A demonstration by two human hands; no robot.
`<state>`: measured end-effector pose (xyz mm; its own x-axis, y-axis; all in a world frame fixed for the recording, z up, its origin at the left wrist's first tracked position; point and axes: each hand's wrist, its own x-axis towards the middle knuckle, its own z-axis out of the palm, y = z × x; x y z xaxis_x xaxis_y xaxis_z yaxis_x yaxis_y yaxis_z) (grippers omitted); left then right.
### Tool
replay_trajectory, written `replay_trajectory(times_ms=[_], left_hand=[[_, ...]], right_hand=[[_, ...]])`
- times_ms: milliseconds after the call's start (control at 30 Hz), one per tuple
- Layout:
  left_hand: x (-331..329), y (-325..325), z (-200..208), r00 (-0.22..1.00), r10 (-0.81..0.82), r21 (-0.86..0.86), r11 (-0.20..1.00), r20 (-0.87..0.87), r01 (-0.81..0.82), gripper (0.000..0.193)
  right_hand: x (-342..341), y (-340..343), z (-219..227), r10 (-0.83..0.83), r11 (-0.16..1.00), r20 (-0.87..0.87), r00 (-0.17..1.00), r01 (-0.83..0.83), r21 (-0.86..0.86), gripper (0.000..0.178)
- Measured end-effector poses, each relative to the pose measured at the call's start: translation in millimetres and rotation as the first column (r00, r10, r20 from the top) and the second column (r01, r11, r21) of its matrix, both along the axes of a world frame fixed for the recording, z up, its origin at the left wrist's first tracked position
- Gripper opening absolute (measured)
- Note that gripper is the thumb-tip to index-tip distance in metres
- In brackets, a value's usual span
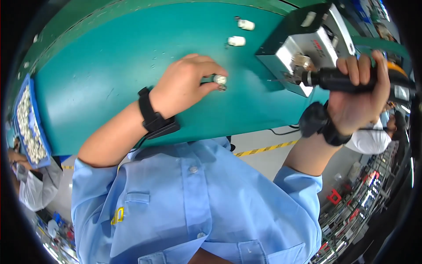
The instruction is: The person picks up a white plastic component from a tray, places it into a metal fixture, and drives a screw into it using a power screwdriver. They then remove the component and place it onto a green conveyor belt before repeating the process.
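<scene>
1. The left hand is pinched around a small white fitting with a metal end. Thumb and forefinger close on it just above the green desk, roughly mid-desk; whether it touches the surface cannot be told.
2. The right hand is clamped around a black power screwdriver, raised on the right, its nose pointing left toward the fitting but well apart from it.
3. The driver's front end overlaps a box-shaped device, perhaps a screw feeder; contact between them cannot be judged.
4. Two more white fittings lie on their sides near the desk's far edge, left of the device. A blue tray of similar white pieces sits at the left end.
5. The step in hand looks like readying driver and fitting for fastening; the two are not yet together.
6. The next move seems to call for holding the fitting steady, metal end exposed, and lining up the driver's tip with it, fingertips kept clear of the bit.
</scene>
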<state>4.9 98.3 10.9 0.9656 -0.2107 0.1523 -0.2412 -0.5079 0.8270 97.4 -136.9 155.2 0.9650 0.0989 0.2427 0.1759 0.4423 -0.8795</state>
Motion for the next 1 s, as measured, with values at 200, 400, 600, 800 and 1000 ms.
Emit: replay_trajectory(times_ms=[200, 400, 600, 800, 1000], left_hand=[[18, -24, 0, 0.990, -0.118, -0.058, 0.991, 0.074, 0.122, 0.020], [20, -30, -1, 0.987, -0.120, -0.042, 0.991, 0.106, 0.125, 0.027], [20, -37, 4, 0.988, -0.131, -0.065, 0.988, 0.077, 0.137, 0.021], [19, -42, 9, 0.986, -0.157, -0.063, 0.985, 0.061, 0.161, 0.022], [13, -44, -3, 0.977, -0.201, -0.052, 0.977, 0.077, 0.205, 0.020]], right_hand=[[-39, 16, -9, 0.288, 0.955, 0.287, 0.914, -0.251, -0.159, 0.027], [-47, 35, -19, 0.195, 0.960, 0.325, 0.925, -0.112, -0.255, 0.027], [-53, 40, -22, 0.159, 0.931, 0.325, 0.932, -0.031, -0.364, 0.024], [-55, 40, -25, 0.151, 0.914, 0.310, 0.939, -0.013, -0.406, 0.024], [-58, 32, -32, 0.146, 0.898, 0.294, 0.945, -0.002, -0.440, 0.024]])
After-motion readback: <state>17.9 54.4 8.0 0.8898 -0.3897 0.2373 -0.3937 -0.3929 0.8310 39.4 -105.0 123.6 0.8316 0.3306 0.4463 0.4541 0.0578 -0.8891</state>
